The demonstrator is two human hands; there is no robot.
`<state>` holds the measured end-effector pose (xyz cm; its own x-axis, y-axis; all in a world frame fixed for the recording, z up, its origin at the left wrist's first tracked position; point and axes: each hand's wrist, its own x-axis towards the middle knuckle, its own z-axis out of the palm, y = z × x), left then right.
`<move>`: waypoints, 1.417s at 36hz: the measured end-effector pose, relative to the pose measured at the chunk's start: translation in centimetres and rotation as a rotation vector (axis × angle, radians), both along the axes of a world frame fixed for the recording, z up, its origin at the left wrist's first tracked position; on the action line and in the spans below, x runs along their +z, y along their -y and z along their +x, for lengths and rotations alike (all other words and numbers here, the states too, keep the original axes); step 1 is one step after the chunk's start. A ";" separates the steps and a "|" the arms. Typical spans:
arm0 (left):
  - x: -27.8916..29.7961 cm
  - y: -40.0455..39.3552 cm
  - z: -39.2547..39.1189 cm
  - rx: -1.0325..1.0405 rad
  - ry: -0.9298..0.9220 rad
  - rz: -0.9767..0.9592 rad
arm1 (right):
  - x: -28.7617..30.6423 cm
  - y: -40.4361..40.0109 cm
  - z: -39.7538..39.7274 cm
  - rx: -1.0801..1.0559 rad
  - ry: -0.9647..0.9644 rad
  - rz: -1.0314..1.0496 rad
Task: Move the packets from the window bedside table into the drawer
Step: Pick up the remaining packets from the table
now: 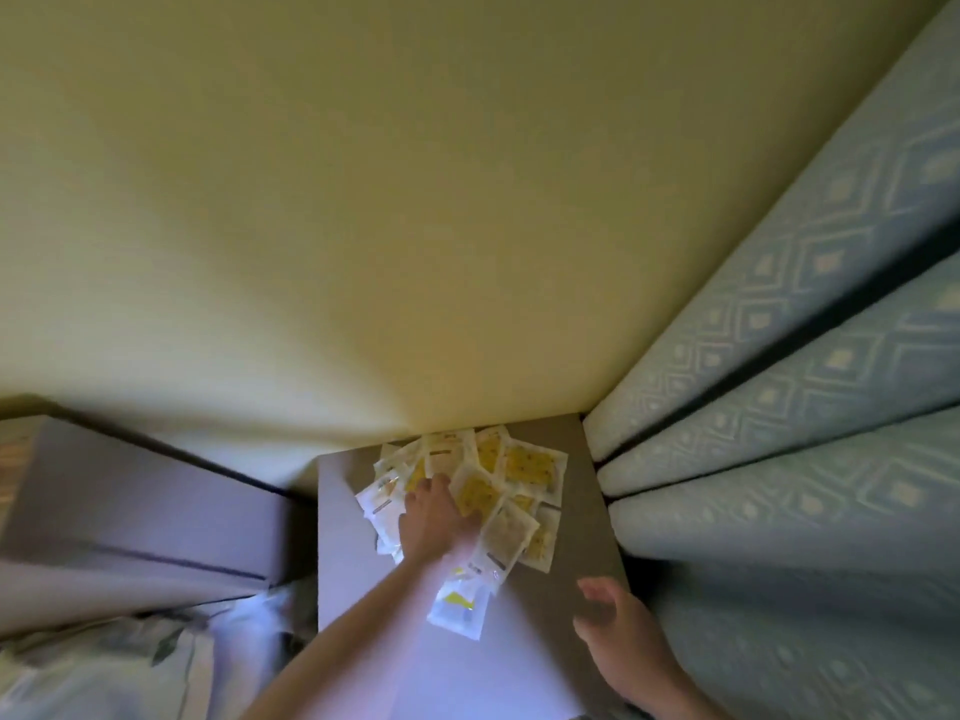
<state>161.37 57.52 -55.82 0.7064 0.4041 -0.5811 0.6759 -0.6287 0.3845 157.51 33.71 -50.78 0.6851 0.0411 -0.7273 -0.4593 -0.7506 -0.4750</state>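
Observation:
Several white and yellow packets (524,467) lie fanned out in an overlapping pile on the grey top of the bedside table (353,553), against the wall. My left hand (434,517) reaches over the pile and rests flat on the packets at its middle. One more packet (460,605) lies nearer to me, partly under my left forearm. My right hand (618,636) hovers over the table's right front part with fingers loosely curled and nothing in it. No drawer is visible.
A patterned blue curtain (805,407) hangs along the table's right side. A yellow wall (415,226) stands behind. To the left are a grey headboard (140,511) and bedding (130,667).

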 end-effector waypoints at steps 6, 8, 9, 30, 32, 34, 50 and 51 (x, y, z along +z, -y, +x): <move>-4.0 -1.5 0.1 -0.001 0.021 0.116 | -4.0 -1.9 0.8 -0.041 0.010 0.002; -4.3 -1.8 -0.2 0.045 0.021 0.081 | -4.8 -3.2 1.2 -0.070 0.012 0.011; -4.4 -2.0 -0.3 0.059 0.024 0.075 | -5.3 -3.8 1.4 -0.095 0.013 0.017; -5.1 -1.9 -0.6 0.205 0.047 -0.012 | -13.0 -9.7 2.9 -0.397 0.007 0.094; -5.3 -2.2 -0.9 0.218 0.053 -0.040 | -12.3 -9.4 2.8 -0.407 -0.009 0.129; -5.5 -2.7 -1.5 0.237 0.068 -0.069 | -11.5 -8.8 2.7 -0.359 -0.011 0.135; -0.6 -6.2 -7.7 0.347 0.343 -0.304 | -6.3 -4.2 10.5 0.051 0.319 -0.067; -0.6 -6.6 -8.1 0.348 0.351 -0.291 | -6.6 -4.6 11.8 0.112 0.331 -0.086</move>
